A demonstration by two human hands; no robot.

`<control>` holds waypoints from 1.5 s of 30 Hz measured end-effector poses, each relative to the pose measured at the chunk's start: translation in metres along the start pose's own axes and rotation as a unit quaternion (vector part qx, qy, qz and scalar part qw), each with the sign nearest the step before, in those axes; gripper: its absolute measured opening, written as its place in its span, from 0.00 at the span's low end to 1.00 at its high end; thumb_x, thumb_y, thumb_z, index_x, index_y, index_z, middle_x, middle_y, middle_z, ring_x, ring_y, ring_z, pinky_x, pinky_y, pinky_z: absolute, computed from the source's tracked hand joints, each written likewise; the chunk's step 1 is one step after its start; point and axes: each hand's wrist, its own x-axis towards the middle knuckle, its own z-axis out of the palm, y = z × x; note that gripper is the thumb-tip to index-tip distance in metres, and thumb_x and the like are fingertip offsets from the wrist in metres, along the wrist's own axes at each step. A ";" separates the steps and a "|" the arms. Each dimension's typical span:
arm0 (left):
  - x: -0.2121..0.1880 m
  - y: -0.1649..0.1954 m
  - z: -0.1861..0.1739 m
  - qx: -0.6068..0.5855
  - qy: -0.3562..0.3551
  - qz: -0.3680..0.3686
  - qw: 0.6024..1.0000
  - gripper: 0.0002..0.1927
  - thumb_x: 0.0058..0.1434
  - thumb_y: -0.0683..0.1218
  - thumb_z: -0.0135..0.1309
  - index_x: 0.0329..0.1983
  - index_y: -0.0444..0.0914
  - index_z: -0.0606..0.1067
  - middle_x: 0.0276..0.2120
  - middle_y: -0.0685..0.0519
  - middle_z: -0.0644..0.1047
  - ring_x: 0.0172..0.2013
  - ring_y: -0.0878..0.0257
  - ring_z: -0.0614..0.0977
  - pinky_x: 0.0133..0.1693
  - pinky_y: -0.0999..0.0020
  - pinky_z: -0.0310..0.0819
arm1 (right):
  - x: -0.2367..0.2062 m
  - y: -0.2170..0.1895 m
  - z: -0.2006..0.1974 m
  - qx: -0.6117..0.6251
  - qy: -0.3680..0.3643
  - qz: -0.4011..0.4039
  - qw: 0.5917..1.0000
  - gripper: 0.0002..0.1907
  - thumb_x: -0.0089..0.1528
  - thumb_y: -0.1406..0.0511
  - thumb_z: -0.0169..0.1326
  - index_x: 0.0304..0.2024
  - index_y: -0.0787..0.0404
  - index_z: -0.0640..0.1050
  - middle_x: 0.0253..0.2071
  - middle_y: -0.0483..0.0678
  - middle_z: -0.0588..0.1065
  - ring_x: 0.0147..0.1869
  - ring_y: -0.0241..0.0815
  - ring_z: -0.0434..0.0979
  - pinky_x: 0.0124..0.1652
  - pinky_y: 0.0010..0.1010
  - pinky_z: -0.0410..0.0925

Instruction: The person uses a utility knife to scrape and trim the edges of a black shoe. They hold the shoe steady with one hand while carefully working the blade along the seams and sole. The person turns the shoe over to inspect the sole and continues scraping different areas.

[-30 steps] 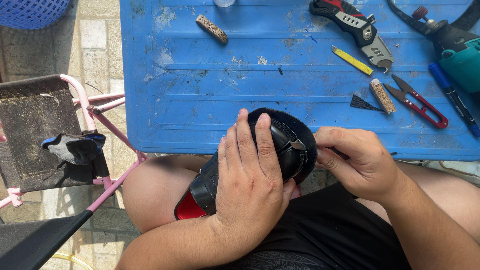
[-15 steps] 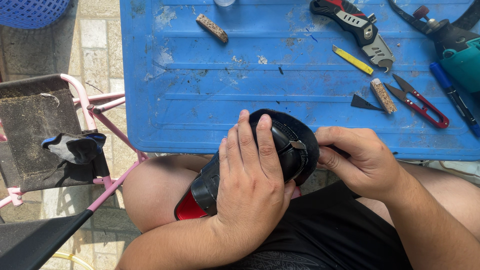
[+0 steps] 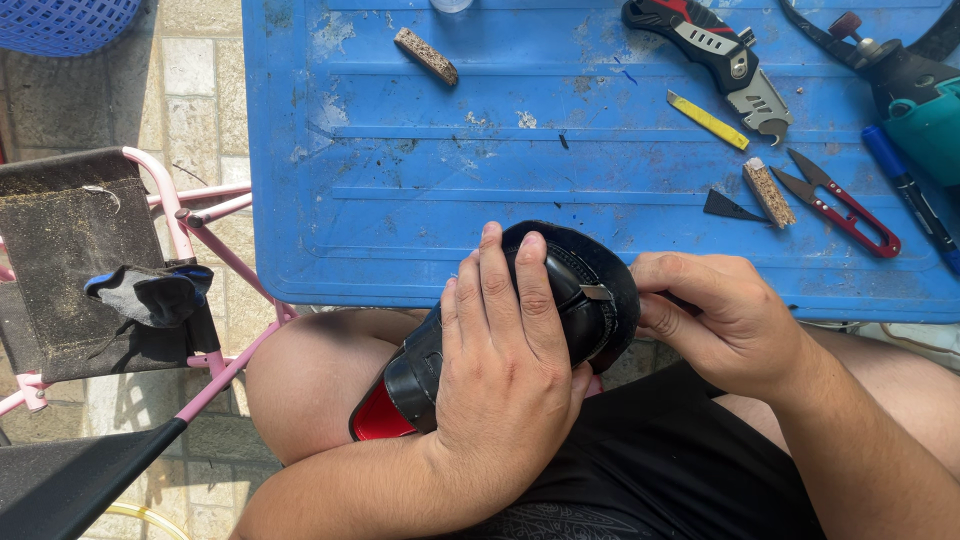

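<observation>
Directly ahead of you lies the blue plastic table (image 3: 450,200), its ribbed top scuffed and flecked with pale residue, its near edge just above your knees. To your left stands a pink tubular folding chair (image 3: 190,230) with a worn dark fabric seat, on which a crumpled dark glove (image 3: 150,295) rests. On your lap you hold the black shoe (image 3: 570,290), glossy leather with a red lining showing at its lower end and a small metal buckle near the toe; its toe end overlaps the table edge. Your left hand (image 3: 505,370) is wrapped over the upper, fingers closed around it, hiding most of the shoe body. Your right hand (image 3: 725,320) is curled shut against the toe end; whatever it pinches there cannot be seen. Compared with a second ago, both hands and the shoe sit in practically the same position. Farther out on the table lie a teal power tool (image 3: 925,110), a red-and-black folding utility knife (image 3: 715,50), red-handled thread snips (image 3: 845,205), a blue marker (image 3: 910,190), a yellow blade strip (image 3: 708,120) and two rough cork-like blocks (image 3: 425,55).
</observation>
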 end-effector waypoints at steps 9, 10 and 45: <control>-0.002 0.001 0.000 -0.011 0.001 -0.004 1.000 0.65 0.37 0.58 0.73 0.67 0.20 0.51 0.63 0.19 0.58 0.61 0.28 0.67 0.60 0.40 0.62 | -0.001 0.005 0.000 0.011 -0.001 -0.010 1.000 0.08 0.66 0.75 0.52 0.47 0.67 0.78 0.34 0.46 0.80 0.34 0.31 0.81 0.34 0.20 0.75; -0.002 0.001 0.000 -0.009 0.001 -0.005 1.000 0.65 0.37 0.58 0.73 0.67 0.20 0.51 0.63 0.19 0.58 0.61 0.28 0.67 0.60 0.40 0.62 | -0.001 0.006 0.000 0.009 0.000 -0.013 1.000 0.09 0.65 0.75 0.52 0.47 0.68 0.78 0.34 0.46 0.80 0.35 0.30 0.81 0.34 0.20 0.76; 0.000 -0.003 -0.004 -0.034 -0.003 0.002 0.999 0.63 0.36 0.59 0.73 0.65 0.17 0.55 0.62 0.20 0.60 0.60 0.30 0.68 0.60 0.42 0.62 | 0.001 -0.008 -0.001 -0.031 0.010 0.037 0.999 0.13 0.64 0.73 0.53 0.51 0.66 0.80 0.36 0.47 0.83 0.37 0.34 0.84 0.37 0.23 0.77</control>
